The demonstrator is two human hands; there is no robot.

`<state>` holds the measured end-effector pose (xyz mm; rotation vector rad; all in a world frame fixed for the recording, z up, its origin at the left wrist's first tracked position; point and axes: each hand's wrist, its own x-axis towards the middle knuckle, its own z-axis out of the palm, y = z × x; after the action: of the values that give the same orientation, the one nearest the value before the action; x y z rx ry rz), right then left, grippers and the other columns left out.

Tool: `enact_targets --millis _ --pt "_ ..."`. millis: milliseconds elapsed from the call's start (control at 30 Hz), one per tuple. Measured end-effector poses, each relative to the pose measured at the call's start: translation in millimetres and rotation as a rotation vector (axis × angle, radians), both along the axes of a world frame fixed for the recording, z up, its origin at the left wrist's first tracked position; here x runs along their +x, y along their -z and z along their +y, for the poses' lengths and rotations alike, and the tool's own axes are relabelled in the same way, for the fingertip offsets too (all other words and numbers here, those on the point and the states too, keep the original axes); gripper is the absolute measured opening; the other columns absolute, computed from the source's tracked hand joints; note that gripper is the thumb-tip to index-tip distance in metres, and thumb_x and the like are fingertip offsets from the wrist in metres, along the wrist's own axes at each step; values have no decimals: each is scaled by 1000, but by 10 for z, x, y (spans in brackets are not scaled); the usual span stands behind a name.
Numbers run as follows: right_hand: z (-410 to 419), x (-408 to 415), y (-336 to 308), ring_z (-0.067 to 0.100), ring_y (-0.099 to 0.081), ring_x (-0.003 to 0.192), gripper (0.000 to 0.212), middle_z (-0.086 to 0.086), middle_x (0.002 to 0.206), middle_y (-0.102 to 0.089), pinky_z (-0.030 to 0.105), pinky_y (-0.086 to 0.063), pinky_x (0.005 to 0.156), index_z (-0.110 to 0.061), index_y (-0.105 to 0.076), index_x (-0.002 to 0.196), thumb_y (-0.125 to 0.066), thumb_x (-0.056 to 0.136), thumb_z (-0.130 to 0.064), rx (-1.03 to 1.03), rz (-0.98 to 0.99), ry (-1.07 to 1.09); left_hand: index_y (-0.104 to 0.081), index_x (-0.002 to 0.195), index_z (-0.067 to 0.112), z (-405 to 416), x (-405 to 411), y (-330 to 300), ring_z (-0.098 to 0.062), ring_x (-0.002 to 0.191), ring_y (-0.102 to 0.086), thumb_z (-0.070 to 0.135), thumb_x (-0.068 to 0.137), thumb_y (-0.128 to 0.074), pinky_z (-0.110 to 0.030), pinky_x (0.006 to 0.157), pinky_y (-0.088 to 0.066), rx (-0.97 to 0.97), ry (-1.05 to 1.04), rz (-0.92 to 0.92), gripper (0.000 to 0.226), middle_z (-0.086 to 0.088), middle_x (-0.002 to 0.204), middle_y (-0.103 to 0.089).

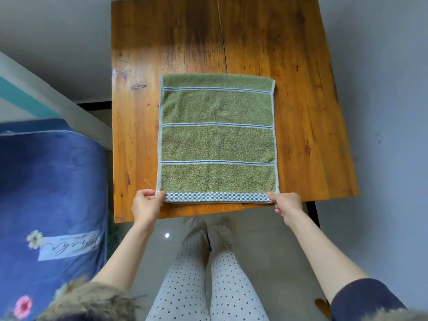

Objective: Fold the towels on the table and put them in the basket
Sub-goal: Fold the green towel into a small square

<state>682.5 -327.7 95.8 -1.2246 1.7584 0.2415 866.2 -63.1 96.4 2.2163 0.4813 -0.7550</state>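
Note:
A green towel (217,140) with thin blue-and-white stripes and a checkered near hem lies flat on the wooden table (301,89). My left hand (147,203) pinches the towel's near left corner. My right hand (284,203) pinches the near right corner. Both corners sit close to the table's front edge. No basket is in view.
A blue flowered quilt or bedding (51,193) lies to the left of the table. Grey floor (382,66) surrounds the table. My legs in dotted trousers (201,274) stand just before the table's front edge.

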Motion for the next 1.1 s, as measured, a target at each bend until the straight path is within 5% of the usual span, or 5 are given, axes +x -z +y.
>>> enact_targets --millis 267,500,667,933,1100 --pt "-84 -198 -435 13 -52 59 17 7 71 -58 22 -47 59 0 -58 97 -67 84 -7 84 -252 103 -43 106 10 62 -118 -483 -14 57 -48 16 85 -67 -25 62 -44 -324 -194 13 33 -8 76 -59" --pt "-154 -340 -1030 17 -51 69 19 1 70 -54 33 -49 68 -21 -57 108 -56 92 -11 -217 -556 -336 -61 98 9 -24 -207 -1075 -14 61 -49 15 92 -56 -24 61 -43 -365 183 -215 10 -8 72 -61" --pt "-320 -270 -1271 15 -49 66 34 -10 73 -54 34 -52 69 -33 -55 121 -52 94 -12 -298 -580 -582 -63 100 12 -72 -64 -1279 -16 69 -50 7 87 -62 -17 63 -45 -361 363 -217 13 -7 75 -58" --pt "-430 -296 -1310 12 -56 90 30 -5 103 -60 24 -43 78 -20 -59 111 -65 83 -10 -299 -420 -877 -60 102 22 -25 -31 -1275 -15 73 -54 0 82 -66 -25 67 -45 -156 600 -304 30 -4 82 -63" --pt "-439 -384 -1289 15 -54 91 23 -2 99 -60 25 -40 78 -22 -59 91 -55 85 1 -438 -383 -888 -62 98 21 70 -73 -1307 -12 67 -53 2 84 -64 -16 62 -43 -190 596 -321 24 -7 80 -66"
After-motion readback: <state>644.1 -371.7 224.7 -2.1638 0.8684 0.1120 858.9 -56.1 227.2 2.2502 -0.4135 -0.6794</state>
